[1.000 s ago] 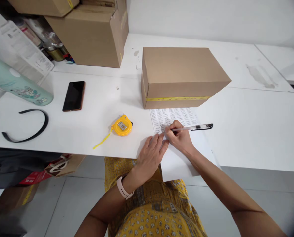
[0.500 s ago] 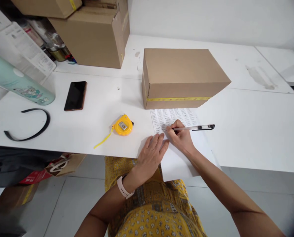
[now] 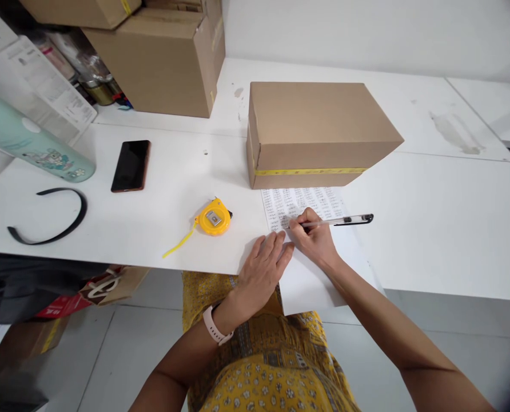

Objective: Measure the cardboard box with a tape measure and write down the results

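Observation:
Between the thumb and fingers of my right hand [image 3: 315,237] is a clear pen [image 3: 345,220] with black ends, its tip at the lower rows of writing on a white sheet of paper [image 3: 310,286]. Columns of small handwriting fill the sheet's upper part, and its lower edge hangs past the table edge. My left hand [image 3: 263,266] lies flat with fingers stretched, across the paper's left edge and the table. A closed cardboard box [image 3: 315,114] with a yellow tape strip stands just beyond the paper and seems to cover its top edge.
A yellow tape measure [image 3: 213,217] lies on the white table [image 3: 443,229] to the left. Farther left are a phone [image 3: 130,166], a black headband-like arc [image 3: 81,212] and a mint bottle [image 3: 36,143]. Stacked cardboard boxes [image 3: 160,68] stand at the back left.
The pen and my right hand have shifted very slightly at the written rows. My left hand stays in place, and the things on the table have not moved.

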Motion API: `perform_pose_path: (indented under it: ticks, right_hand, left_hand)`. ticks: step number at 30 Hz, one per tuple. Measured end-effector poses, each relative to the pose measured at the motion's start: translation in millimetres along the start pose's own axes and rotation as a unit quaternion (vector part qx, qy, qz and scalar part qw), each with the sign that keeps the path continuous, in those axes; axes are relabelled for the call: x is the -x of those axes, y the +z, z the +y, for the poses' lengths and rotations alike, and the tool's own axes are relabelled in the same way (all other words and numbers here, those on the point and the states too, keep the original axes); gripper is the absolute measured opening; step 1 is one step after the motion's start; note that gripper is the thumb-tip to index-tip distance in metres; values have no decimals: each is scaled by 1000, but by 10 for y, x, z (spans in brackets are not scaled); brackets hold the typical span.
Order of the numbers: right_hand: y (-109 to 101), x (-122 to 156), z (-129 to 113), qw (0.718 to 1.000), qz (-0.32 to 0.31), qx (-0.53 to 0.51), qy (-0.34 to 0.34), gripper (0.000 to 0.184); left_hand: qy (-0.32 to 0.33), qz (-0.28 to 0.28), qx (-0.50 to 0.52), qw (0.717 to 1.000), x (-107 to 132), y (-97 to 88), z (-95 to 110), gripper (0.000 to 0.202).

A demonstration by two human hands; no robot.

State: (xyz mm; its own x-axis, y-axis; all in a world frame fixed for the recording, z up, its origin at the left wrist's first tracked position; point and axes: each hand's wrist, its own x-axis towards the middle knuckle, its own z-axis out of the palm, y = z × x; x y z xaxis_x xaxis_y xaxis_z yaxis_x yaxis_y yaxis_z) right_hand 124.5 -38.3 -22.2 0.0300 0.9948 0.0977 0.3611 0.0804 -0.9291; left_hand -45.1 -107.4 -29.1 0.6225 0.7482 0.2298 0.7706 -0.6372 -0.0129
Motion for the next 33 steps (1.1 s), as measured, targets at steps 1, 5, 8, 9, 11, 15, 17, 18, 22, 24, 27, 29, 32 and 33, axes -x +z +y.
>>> perform_pose_path:
  ticks: [1, 5, 8, 9, 11, 15, 17, 18, 22, 24, 27, 29, 32, 33]
  right_hand:
    - [1, 1, -2, 1000, 3, 1, -2, 26]
    - [6, -4, -2, 1000, 2, -3, 0, 27]
    - [8, -10, 4, 1000, 9, -5, 2, 27]
    - [7, -11, 5, 1000, 13, -4, 2, 27]
    - [4, -13, 7, 1000, 16, 1, 0, 27]
    - [-4, -13, -1, 1000, 13, 9, -2, 27]
    - [-4, -15, -6, 1000, 11, 8, -2, 27]
    - [-3, -17, -8, 1000, 11, 7, -2, 27]
    - [4, -21, -5, 1000, 13, 0, -1, 28]
    - [7, -19, 1, 1000, 14, -1, 1, 27]
    - [9, -17, 10, 1000, 21, -3, 8, 26]
    - [8, -18, 14, 1000, 25, -2, 10, 26]
    - [5, -21, 11, 1000, 23, 5, 9, 26]
    - [2, -21, 6, 1000, 22, 4, 8, 26]
  left_hand:
    - [0, 0, -1, 1000, 1, 1, -1, 49]
    - [3, -3, -2, 1000, 1, 0, -5, 50]
    - [1, 1, -3, 1000, -2, -7, -5, 48]
    - [1, 4, -3, 1000, -4, -9, -5, 48]
    - [1, 9, -2, 1000, -7, -13, -4, 47]
    - [2, 8, -3, 1000, -9, -15, -4, 47]
    - [3, -2, -2, 1000, -11, -14, -4, 48]
    - [3, -8, -1, 1000, -11, -13, -4, 49]
    - [1, -8, 1, 1000, -13, -13, -3, 49]
    - [1, -2, 1, 1000, -12, -14, -2, 49]
    - [-1, 2, 0, 1000, -9, -15, -1, 48]
    - [-2, 1, 1, 1000, -8, -14, -2, 48]
    - [0, -6, 3, 1000, -10, -14, -2, 49]
    - [0, -10, 3, 1000, -10, -15, -3, 50]
